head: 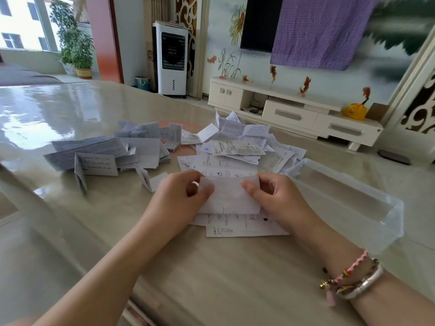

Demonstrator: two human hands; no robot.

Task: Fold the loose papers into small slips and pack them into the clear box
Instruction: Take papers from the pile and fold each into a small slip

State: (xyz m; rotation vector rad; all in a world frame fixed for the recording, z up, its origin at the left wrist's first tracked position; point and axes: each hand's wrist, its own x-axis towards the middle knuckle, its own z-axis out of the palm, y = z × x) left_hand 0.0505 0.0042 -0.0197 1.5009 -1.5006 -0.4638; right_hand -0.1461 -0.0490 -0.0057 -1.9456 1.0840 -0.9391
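A white paper [229, 196] is held just above the table in front of me. My left hand [181, 194] pinches its left edge and my right hand [270, 196] pinches its right edge. Flat printed sheets [244, 225] lie under it. Behind it spreads a loose pile of unfolded papers [237, 144]. Several folded slips and folded sheets [98, 151] lie in a heap to the left. The clear box [367, 208] stands open to the right of my right hand; I see nothing inside it.
The glossy beige table [211, 278] reaches to the frame's bottom. A low white TV cabinet [294, 109], a white air cooler [170, 60] and potted plants [75, 48] stand in the room beyond. Bracelets sit on my right wrist [353, 276].
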